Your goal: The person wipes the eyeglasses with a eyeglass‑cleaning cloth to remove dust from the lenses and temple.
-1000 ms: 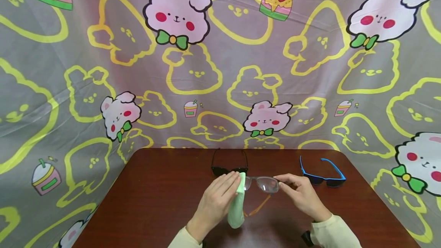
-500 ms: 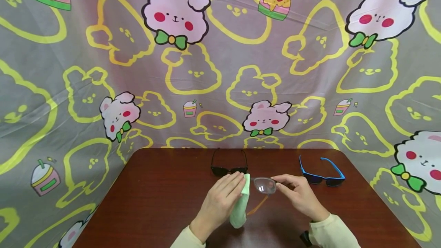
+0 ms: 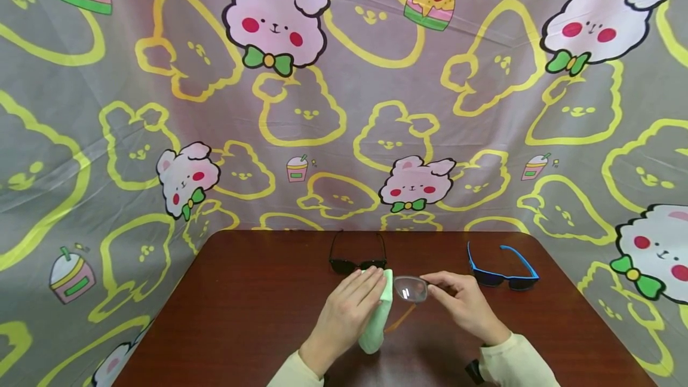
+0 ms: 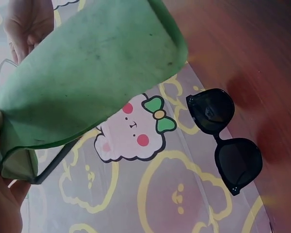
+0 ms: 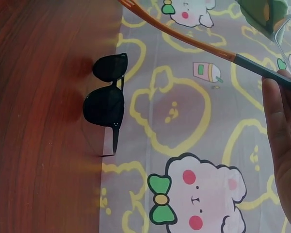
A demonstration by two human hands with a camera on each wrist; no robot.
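Between both hands, above the table, are clear-framed eyeglasses (image 3: pixel 411 289) with orange-brown temples. My left hand (image 3: pixel 346 312) pinches a light green cloth (image 3: pixel 378 318) over one lens, hiding that lens and the bridge; the cloth's loose end hangs down. At the other end of the frame, my right hand (image 3: pixel 467 303) grips the hinge corner between thumb and fingers, leaving that lens uncovered. Up close in the left wrist view, the green cloth (image 4: pixel 97 73) covers much of the glasses. An orange temple (image 5: pixel 184 41) extends from my right hand (image 5: pixel 286 126) in the right wrist view.
Black sunglasses (image 3: pixel 344 266) lie on the brown table (image 3: pixel 242 309) just beyond my left hand. Blue-framed sunglasses (image 3: pixel 505 279) rest farther right, beyond my right hand. A cartoon-printed curtain (image 3: pixel 322 136) stands around the table's back and sides.
The left hand and cloth have shifted slightly right, and the glasses slightly left. The bridge and part of the other lens, visible a second ago, are now behind the cloth.
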